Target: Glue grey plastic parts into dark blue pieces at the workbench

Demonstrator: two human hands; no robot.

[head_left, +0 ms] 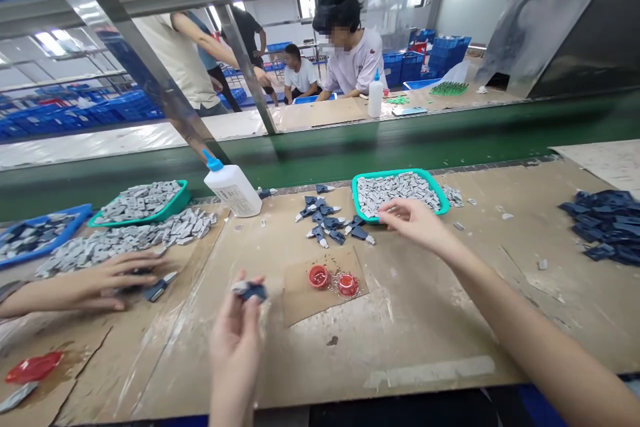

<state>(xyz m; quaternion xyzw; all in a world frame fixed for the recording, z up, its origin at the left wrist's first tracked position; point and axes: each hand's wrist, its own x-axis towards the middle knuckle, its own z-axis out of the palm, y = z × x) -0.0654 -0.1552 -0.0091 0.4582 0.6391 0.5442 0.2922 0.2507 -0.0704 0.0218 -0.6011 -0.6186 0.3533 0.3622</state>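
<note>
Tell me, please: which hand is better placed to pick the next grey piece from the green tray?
Probably the right hand: its fingers are at the rim of the green tray. The left hand holds a dark blue part and sits farther away.

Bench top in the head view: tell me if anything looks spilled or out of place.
A loose heap of small grey parts lies on the brown cardboard bench cover beside the teal plastic tray, looking spilled rather than trayed.

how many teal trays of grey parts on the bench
2. One teal tray sits left of the white squeeze bottle; the other sits right of it, just beyond the right hand. Any others out of view cannot be ruled out.
</note>
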